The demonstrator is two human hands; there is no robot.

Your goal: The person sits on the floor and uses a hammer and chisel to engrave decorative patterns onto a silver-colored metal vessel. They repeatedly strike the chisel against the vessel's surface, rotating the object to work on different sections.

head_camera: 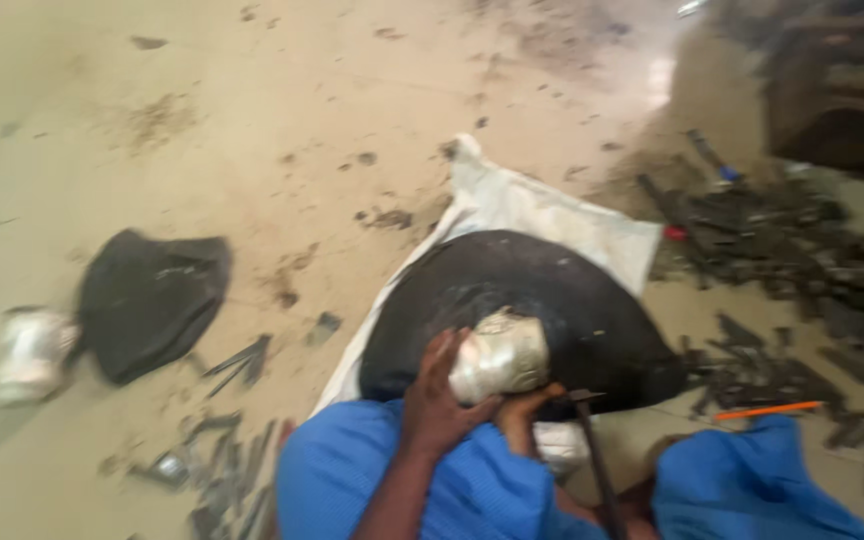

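Observation:
My left hand grips a dented silvery metal piece from its left side, pressing it on the near edge of a black dome-shaped object. My right hand is curled just under the silvery piece, beside the head of a thin dark tool whose shaft runs down between my blue-clad legs. Blur hides whether the right hand holds the tool or the piece. The black dome rests on a white sack.
Dusty stained concrete floor. A black cloth-like piece and a pale crumpled object lie left. Dark metal scraps are heaped at right, more scraps at lower left. An orange pencil-like stick lies near my right knee.

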